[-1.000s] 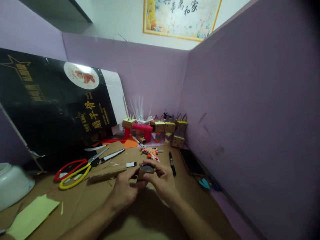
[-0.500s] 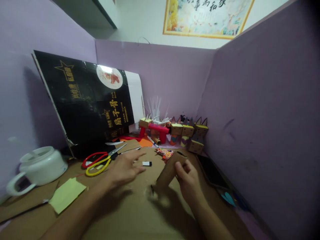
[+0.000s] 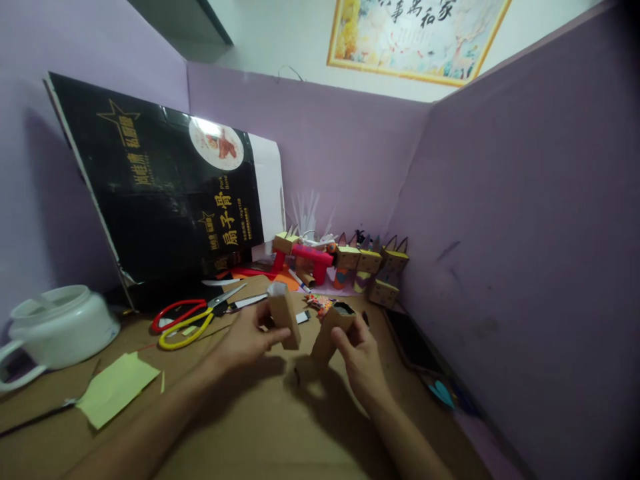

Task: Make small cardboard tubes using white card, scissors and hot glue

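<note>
Between thumb and fingers, my left hand (image 3: 253, 333) holds a small cardboard box piece (image 3: 284, 317) whose top looks pale. My right hand (image 3: 359, 350) grips a brown cardboard tube (image 3: 327, 335), tilted, with a dark opening at its upper end. A gap separates the two pieces above the cardboard work surface (image 3: 240, 427). Just behind them lie a small white and black piece (image 3: 303, 317) and a colourful patterned item (image 3: 320, 304). Red and yellow scissors (image 3: 213, 305) rest left of my left hand.
White mug (image 3: 65, 330) and yellow paper (image 3: 117, 387) at left; black printed box (image 3: 165, 193) leaning behind. Red glue gun (image 3: 313, 253) and cardboard animal figures (image 3: 370, 259) stand at the back. Dark phone-like slab (image 3: 413, 340) and blue piece (image 3: 441, 393) at right.
My left hand was spread and empty; now it holds a cardboard box piece. My right hand has turned the tube more upright and its opening shows. The view has shifted slightly.
</note>
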Demonstrator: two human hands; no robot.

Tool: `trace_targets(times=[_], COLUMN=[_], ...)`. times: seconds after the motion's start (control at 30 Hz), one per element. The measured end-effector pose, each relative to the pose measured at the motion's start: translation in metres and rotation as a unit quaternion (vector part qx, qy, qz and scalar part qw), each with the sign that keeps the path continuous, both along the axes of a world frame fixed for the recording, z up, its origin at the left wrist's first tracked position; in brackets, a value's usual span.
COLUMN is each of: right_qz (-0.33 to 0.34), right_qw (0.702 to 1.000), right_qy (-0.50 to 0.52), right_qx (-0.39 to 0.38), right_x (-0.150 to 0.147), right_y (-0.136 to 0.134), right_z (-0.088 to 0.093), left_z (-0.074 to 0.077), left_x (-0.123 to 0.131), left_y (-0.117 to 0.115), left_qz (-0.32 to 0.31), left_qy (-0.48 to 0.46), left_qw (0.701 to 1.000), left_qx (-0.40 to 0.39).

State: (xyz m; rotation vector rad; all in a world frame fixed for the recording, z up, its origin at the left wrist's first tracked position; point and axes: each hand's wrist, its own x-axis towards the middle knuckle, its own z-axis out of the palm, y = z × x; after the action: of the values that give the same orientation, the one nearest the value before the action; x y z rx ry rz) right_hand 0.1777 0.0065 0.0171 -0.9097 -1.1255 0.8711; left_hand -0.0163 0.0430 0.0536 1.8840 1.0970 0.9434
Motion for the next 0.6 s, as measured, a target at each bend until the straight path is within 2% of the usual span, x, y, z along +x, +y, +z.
trace_targets(times=[0.03,0.17,0.23,0.43,0.6], right_qz=[0.003,0.043,0.063,0.108,0.101], right_qw=[1.0,0.998,0.995,0.99,0.99], right_qy=[-0.009,-0.045,-0.067,-0.059,-0.084], right_qx=[0.002,-0.012,-0.031,-0.063,-0.049], right_x=[-0.003,-0.01,-0.011,-0.008,-0.005], right_y=[-0.001,-0.003,-0.001,0.004,0.005], right_z=[0.001,-0.003,-0.007,-0.018,-0.023], left_z=[-0.006,-0.029,-0.036,-0.036,-0.038], left_x=[0.007,0.024,0.027,0.028,0.029], left_y=[-0.003,-0.011,-0.011,-0.01,-0.012], left_qz=[-0.007,-0.044,-0.05,-0.069,-0.08], left_qy=[-0.026,-0.012,-0.006,0.014,-0.001], left_qw=[1.0,0.999,0.999,0.997,0.996], left_qx=[-0.005,-0.001,-0.013,-0.021,-0.038])
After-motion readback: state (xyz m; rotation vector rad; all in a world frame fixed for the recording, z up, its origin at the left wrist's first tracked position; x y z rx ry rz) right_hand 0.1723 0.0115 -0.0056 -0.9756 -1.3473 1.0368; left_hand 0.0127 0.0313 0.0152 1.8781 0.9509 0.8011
